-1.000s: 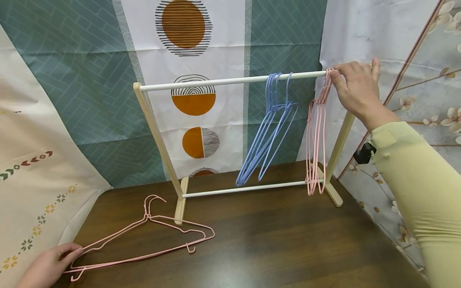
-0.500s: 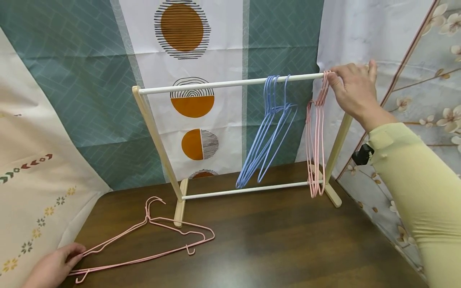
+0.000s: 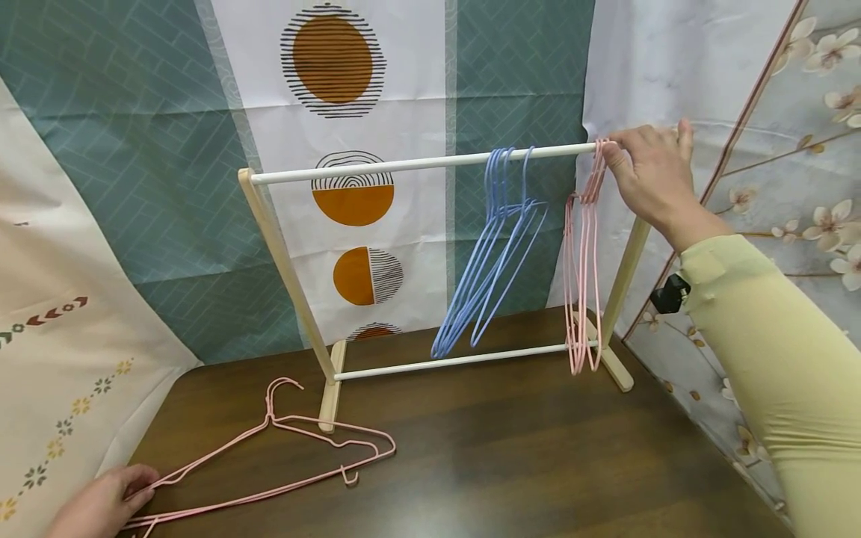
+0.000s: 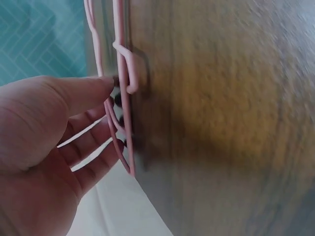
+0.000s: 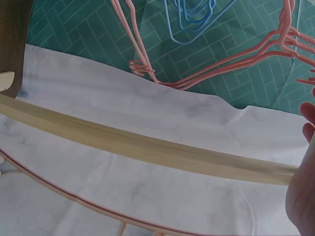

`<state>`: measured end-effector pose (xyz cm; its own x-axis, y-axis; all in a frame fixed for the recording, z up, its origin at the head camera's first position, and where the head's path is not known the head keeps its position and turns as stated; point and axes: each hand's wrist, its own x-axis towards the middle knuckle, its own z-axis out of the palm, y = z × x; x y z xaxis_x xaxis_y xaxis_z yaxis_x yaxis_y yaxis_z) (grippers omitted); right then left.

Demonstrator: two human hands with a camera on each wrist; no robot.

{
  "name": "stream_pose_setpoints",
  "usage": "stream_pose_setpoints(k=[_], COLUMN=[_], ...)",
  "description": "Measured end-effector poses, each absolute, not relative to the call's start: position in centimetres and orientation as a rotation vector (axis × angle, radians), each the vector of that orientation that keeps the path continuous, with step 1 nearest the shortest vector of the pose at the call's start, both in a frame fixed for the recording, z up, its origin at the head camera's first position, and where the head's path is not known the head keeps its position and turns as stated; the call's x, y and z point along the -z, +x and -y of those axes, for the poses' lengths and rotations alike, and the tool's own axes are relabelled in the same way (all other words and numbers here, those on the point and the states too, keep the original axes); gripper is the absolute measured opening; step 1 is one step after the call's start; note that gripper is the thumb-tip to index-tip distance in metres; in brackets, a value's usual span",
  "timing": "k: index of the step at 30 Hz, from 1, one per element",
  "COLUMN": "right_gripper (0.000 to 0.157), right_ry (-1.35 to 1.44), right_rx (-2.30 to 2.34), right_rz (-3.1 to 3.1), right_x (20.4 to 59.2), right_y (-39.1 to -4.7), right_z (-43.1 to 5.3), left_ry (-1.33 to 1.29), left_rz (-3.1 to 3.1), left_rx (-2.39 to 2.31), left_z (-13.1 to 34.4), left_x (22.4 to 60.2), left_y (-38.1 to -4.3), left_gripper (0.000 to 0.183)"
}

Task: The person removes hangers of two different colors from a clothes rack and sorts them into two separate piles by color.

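My left hand (image 3: pixel 101 502) pinches the left end of thin pink clothes hangers (image 3: pixel 271 412) lying at the left of the table, their hooks pointing away. In the left wrist view, thumb and fingers close on the wire just above a small side hook (image 4: pixel 130 71). My right hand (image 3: pixel 652 172) grips the right end of the rack's white top rail (image 3: pixel 403 165), thumb beside the hooks of several hanging pink hangers (image 3: pixel 589 197). Left of these hang several blue hangers (image 3: pixel 444 342). In the right wrist view, the hand is mostly out of frame at the wooden upright (image 5: pixel 147 147).
The rack's left upright (image 3: pixel 282 261) and left foot (image 3: pixel 329 403) stand just behind the pink hangers on the dark wood table (image 3: pixel 504 448). A white lower bar (image 3: pixel 403 366) joins the uprights. Patterned cloths (image 3: pixel 417 97) enclose the back and sides.
The hooks of the pink hangers on the table have come closer together in my left hand. My right hand stays on the rack end. The head view has shifted slightly.
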<state>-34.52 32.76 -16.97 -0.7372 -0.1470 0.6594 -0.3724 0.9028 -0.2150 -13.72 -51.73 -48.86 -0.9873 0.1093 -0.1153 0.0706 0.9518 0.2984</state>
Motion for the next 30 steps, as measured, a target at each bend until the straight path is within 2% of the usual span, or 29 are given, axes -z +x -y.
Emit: stream_pose_setpoints(k=[10, 17, 24, 30], right_gripper=[0.071, 0.072, 0.072, 0.071], right_ry=[0.376, 0.377, 0.378, 0.374], right_rx=[-0.442, -0.442, -0.445, -0.44], right_rz=[2.39, 2.383, 2.385, 2.384], right_x=[17.0, 17.0, 17.0, 17.0], right_y=[-34.6, -34.7, -34.6, -34.6], right_z=[-32.7, -32.8, -32.8, -32.8], left_ry=[0.113, 0.215, 0.467, 0.432], left_rz=[-3.113, -3.288, -3.516, -3.474], left_rx=[-0.324, -0.353, -0.409, -0.549], left_z=[49.5, 45.8, 41.6, 37.8], left_x=[47.6, 45.2, 43.7, 42.0], left_y=[-14.2, -14.5, -14.9, -14.8], left_gripper=[0.034, 0.035, 0.032, 0.034])
